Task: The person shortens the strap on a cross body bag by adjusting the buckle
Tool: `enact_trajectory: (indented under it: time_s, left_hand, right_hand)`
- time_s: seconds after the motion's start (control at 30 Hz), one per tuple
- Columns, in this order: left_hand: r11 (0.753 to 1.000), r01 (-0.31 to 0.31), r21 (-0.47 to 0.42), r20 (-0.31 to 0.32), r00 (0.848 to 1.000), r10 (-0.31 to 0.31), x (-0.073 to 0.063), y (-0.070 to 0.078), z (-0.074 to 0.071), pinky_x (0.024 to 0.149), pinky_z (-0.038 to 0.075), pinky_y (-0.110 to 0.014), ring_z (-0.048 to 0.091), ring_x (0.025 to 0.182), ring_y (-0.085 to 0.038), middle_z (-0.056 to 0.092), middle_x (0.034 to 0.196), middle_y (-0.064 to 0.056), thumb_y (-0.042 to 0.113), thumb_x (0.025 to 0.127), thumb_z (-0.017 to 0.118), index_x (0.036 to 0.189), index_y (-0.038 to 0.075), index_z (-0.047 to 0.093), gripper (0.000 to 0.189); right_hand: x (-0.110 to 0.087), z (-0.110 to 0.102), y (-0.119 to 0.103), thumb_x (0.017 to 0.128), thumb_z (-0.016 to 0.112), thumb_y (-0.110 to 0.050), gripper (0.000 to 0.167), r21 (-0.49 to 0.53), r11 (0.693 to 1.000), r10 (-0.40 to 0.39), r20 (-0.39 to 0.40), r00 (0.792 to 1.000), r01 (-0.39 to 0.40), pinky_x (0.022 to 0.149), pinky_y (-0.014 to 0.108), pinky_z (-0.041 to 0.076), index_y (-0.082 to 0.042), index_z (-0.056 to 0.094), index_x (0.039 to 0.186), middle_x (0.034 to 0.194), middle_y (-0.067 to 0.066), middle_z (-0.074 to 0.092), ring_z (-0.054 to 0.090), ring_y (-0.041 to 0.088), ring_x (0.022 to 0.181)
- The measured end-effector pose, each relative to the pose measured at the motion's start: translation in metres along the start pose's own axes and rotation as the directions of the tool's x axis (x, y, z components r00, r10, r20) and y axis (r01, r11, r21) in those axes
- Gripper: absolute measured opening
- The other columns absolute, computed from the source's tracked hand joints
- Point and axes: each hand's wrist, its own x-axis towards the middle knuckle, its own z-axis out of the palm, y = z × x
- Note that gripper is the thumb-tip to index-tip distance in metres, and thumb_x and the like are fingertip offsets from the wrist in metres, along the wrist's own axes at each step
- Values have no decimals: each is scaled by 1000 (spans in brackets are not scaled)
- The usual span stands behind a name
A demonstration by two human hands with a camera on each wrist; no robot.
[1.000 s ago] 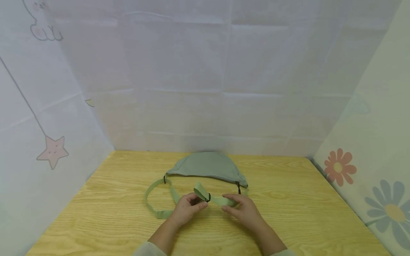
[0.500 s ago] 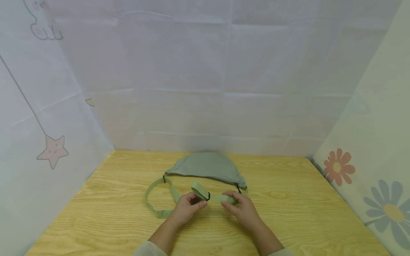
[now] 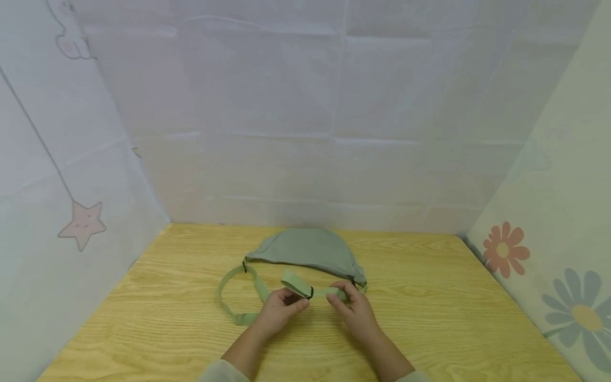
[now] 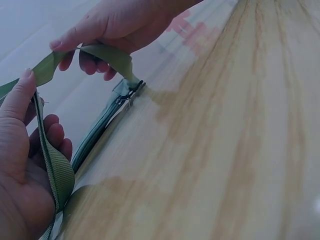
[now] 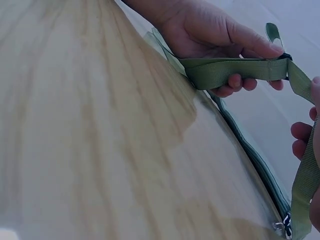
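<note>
A grey-green waist bag [image 3: 305, 249] lies at the back of the table, its light green webbing strap [image 3: 245, 319] trailing toward me. My left hand [image 3: 279, 313] pinches the strap at a black slider buckle [image 3: 311, 293], thumb on top. A folded strap loop [image 3: 293, 281] stands up from the buckle. To the right, my right hand [image 3: 357, 312] holds the strap between thumb and fingers, close to the bag's right end. In the right wrist view a doubled band [image 5: 225, 72] runs past my left fingers to the buckle.
The wooden table [image 3: 429, 318] extends around the bag. White cloth walls close off the back and the sides, printed with a star [image 3: 82, 225] on the left and flowers [image 3: 506, 249] on the right. More strap [image 3: 221, 292] curves on the table at left.
My right hand has moved slightly left and away from me, nearer the buckle. The strap loop reaches a little farther left. My left hand stays almost in place; the bag's right end shifts slightly left.
</note>
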Motion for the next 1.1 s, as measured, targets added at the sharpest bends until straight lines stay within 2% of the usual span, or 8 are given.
enact_trajectory:
  time_s: [0.2, 0.33, 0.43, 0.53, 0.67, 0.87, 1.0, 1.1]
  left_hand:
    - [1000, -19, -9, 13, 1000, 19, -1, 1, 1, 82, 51, -23, 61, 90, -2, 61, 111, -33, 15, 96, 64, 115, -8, 62, 31]
    - [1000, -10, -10, 25, 1000, 10, -1, 1, 1, 84, 51, -23, 61, 92, -2, 61, 113, -33, 15, 96, 64, 116, -8, 62, 31]
    - [1000, 16, -4, 15, 1000, -16, -1, 2, 2, 84, 51, -23, 61, 92, -3, 63, 112, -29, 16, 95, 65, 115, -7, 63, 31]
    - [999, 43, 6, -9, 999, -43, 0, 3, 2, 83, 51, -22, 62, 91, -3, 66, 109, -20, 16, 94, 67, 114, -7, 64, 30]
    - [998, 65, 14, -36, 997, -65, 0, 4, 2, 81, 51, -21, 61, 90, -3, 69, 105, -12, 16, 93, 68, 113, -6, 66, 30]
    - [999, 27, 29, -22, 999, -26, 0, 4, 2, 81, 51, -21, 62, 90, -2, 67, 109, -24, 15, 93, 67, 113, -6, 66, 29]
    - [1000, 11, 29, -16, 1000, -10, 0, 3, 2, 82, 51, -21, 61, 92, 0, 66, 112, -27, 14, 94, 66, 114, -7, 65, 29]
    - [1000, 10, 27, -12, 1000, -10, 0, 2, 2, 85, 50, -21, 62, 97, 1, 65, 117, -27, 15, 94, 66, 117, -6, 64, 31]
  right_hand:
    - [0, 8, -2, 93, 67, -22, 13, 12, 1000, 12, 47, 999, -13, 71, 21, 51, -19, 65, 106, 108, 0, 64, 57, 4, 89]
    - [0, 10, -3, 93, 67, -23, 14, -1, 1000, 5, 54, 999, -5, 72, 21, 49, -21, 65, 107, 107, -3, 65, 56, 5, 91]
    - [0, 11, -4, 93, 68, -25, 14, -19, 1000, 11, 69, 998, -9, 73, 21, 48, -20, 65, 107, 105, -2, 66, 55, 6, 90]
    - [0, 11, -3, 92, 69, -28, 18, -34, 999, 23, 106, 994, -20, 75, 21, 49, -18, 67, 107, 107, 0, 67, 57, 8, 92]
    - [0, 11, -1, 89, 72, -30, 25, -71, 997, 3, 142, 990, 7, 79, 21, 48, -14, 68, 108, 112, 3, 68, 58, 9, 96]
    - [0, 11, -2, 85, 76, -28, 30, -116, 990, -60, 151, 987, 78, 78, 22, 47, -12, 70, 110, 108, 3, 68, 58, 9, 93]
    - [0, 11, -4, 84, 78, -29, 33, -111, 992, -43, 116, 992, 56, 81, 22, 48, -15, 70, 113, 111, 3, 68, 59, 13, 99]
    - [-1, 11, -5, 83, 79, -27, 31, -63, 998, -10, 100, 995, 17, 81, 21, 48, -17, 71, 112, 111, 3, 67, 58, 15, 100]
